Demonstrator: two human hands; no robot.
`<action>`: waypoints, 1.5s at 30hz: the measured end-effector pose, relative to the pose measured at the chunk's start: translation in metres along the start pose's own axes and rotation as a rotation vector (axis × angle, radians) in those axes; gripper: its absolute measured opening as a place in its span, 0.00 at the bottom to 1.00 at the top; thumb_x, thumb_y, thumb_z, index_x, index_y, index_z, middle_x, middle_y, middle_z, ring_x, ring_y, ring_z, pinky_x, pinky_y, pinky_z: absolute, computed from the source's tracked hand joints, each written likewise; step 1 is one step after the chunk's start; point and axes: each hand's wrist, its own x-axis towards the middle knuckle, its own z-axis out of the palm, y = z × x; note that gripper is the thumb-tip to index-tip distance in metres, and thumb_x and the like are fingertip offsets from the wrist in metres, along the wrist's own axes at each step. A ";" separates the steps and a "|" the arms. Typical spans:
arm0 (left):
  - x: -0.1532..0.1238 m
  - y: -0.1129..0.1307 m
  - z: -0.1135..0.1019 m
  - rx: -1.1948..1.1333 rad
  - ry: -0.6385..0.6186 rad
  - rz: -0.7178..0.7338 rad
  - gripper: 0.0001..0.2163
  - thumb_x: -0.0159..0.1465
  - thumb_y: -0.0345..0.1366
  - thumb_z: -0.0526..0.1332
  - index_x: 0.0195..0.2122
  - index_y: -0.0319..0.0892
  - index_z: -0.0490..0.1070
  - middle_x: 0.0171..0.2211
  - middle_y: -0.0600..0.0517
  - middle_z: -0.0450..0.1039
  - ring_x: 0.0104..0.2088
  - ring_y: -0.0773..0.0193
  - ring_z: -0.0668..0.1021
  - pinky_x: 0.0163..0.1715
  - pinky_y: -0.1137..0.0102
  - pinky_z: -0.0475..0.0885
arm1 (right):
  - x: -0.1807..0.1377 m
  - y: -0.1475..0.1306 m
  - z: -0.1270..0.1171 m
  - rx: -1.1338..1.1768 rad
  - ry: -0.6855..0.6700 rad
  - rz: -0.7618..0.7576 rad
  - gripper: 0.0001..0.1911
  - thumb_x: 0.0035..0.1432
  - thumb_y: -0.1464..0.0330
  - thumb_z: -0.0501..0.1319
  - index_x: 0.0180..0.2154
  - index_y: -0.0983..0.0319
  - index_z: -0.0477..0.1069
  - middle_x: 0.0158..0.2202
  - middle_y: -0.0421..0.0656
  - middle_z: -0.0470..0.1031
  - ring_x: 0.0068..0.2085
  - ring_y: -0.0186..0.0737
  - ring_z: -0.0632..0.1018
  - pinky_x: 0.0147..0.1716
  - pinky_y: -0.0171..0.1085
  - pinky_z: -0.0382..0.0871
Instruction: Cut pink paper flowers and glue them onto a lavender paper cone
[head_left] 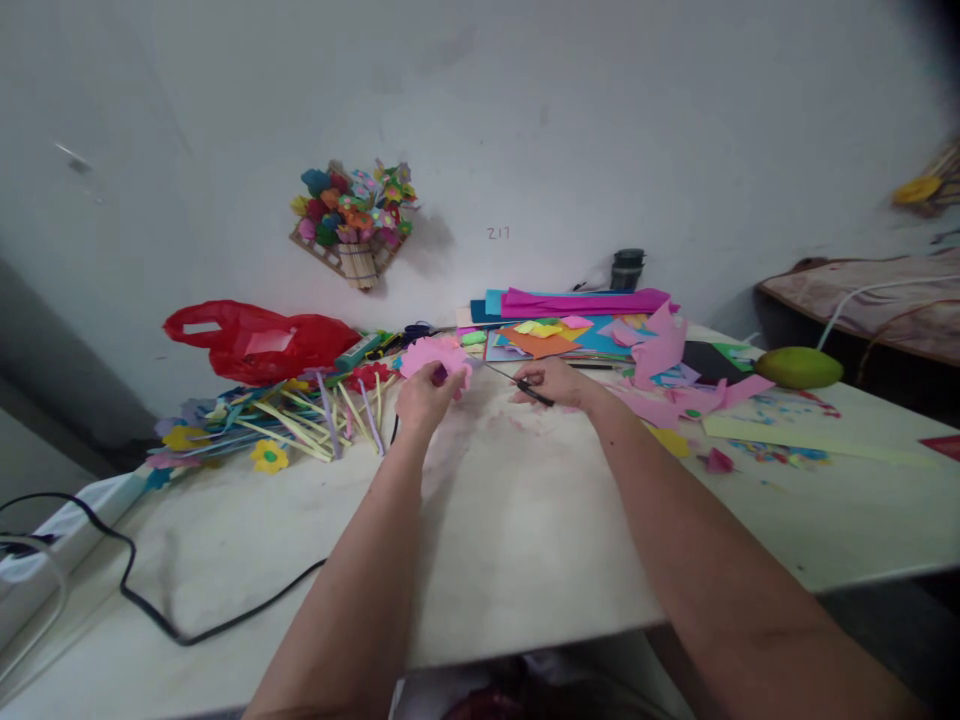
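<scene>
My left hand [428,397] pinches a pink paper flower [433,352] with a scalloped edge, holding it up above the table. In my right hand [553,384] is a pair of scissors [535,391] with dark handles. The blades point left, toward the flower's right edge; whether they touch the paper I cannot tell. Small pink scraps [529,425] lie on the table below the scissors. Left of my left hand are several yellow and purple paper strips [300,425] and a yellow paper flower [269,456] with a green centre.
A red plastic bag [255,345] sits at the back left. Stacked coloured paper [585,302] lies against the wall near a dark cup [627,270]. Pink offcuts [660,350] and a green mango-like fruit [799,367] are at right. A black cable [180,636] crosses the left side near a power strip [71,530].
</scene>
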 end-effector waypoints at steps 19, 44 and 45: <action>0.000 0.001 -0.011 0.174 -0.066 0.094 0.21 0.57 0.59 0.59 0.42 0.52 0.76 0.43 0.48 0.78 0.45 0.51 0.76 0.37 0.67 0.65 | -0.018 -0.023 -0.022 -0.204 -0.081 0.012 0.17 0.44 0.64 0.70 0.38 0.64 0.79 0.26 0.41 0.76 0.25 0.32 0.73 0.22 0.30 0.64; 0.001 -0.002 -0.015 0.225 -0.064 0.135 0.21 0.58 0.57 0.58 0.43 0.51 0.77 0.42 0.49 0.79 0.45 0.51 0.76 0.38 0.66 0.67 | -0.013 -0.016 -0.025 -0.504 -0.047 -0.142 0.16 0.48 0.66 0.66 0.41 0.63 0.79 0.35 0.43 0.79 0.34 0.38 0.75 0.32 0.32 0.65; 0.000 -0.001 -0.016 0.226 -0.063 0.135 0.20 0.58 0.56 0.58 0.43 0.51 0.77 0.42 0.49 0.79 0.45 0.52 0.77 0.38 0.66 0.67 | -0.013 -0.016 -0.025 -0.506 -0.049 -0.142 0.15 0.48 0.66 0.65 0.40 0.63 0.79 0.35 0.43 0.79 0.33 0.38 0.75 0.31 0.32 0.65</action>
